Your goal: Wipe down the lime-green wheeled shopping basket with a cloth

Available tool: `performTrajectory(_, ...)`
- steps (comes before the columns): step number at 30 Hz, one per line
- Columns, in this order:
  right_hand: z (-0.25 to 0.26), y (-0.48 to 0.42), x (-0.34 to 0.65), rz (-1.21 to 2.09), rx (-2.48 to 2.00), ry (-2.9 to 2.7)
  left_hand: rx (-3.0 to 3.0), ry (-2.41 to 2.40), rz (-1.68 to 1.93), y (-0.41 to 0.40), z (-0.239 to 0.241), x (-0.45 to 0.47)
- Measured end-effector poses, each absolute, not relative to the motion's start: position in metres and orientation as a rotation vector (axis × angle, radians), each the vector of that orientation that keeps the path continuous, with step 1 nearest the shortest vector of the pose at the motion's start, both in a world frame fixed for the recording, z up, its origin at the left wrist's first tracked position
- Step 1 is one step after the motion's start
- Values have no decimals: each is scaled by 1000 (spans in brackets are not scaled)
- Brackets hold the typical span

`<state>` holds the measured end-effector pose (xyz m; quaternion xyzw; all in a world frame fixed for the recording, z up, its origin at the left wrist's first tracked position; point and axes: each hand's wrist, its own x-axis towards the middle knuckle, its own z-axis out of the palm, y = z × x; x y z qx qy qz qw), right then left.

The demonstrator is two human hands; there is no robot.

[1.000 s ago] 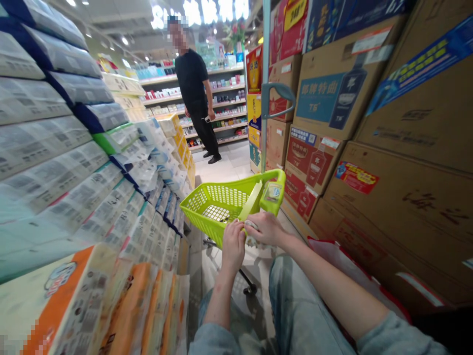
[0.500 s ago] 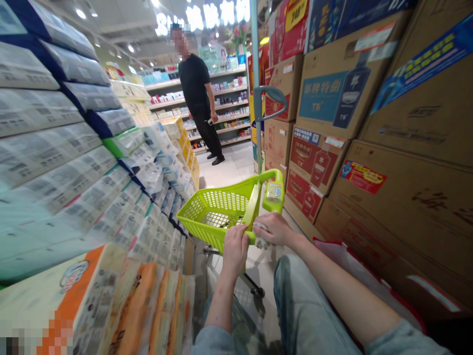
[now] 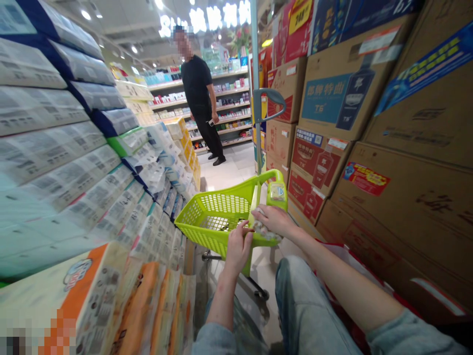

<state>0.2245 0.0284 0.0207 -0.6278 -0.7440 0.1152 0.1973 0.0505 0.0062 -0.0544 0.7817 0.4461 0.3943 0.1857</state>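
Occupies floor hemmed by packs and cartons; rests loose left hand on cart, seemingly clamps bundle in right hand.

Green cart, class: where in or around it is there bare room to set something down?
Bare floor lies between the green cart and the standing person's shoes. Inside, the cart's left end looks free within its perforated walls. Crowded: the cart's right end, with left hand, right hand and a whitish bundle; wrapped packs and cartons line the aisle.

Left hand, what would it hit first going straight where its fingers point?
Probably the pale upright panel in the green cart, ahead of the left hand, though depth is unclear.
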Motion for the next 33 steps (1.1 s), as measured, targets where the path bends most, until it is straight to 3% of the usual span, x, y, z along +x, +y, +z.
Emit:
performTrajectory(9,8,52,210,321,-1726,-2090,2060,1216,1128,3,-55,59)
performTrajectory(15,-15,59,213,411,-1617,-2256,1937,1353,1339,25,-53,67)
performTrajectory(22,-13,61,218,572,-1491,-2211,1959,1303,1226,49,-49,80)
performTrajectory(33,6,44,225,274,-1426,-1647,1716,1040,1227,64,-38,68)
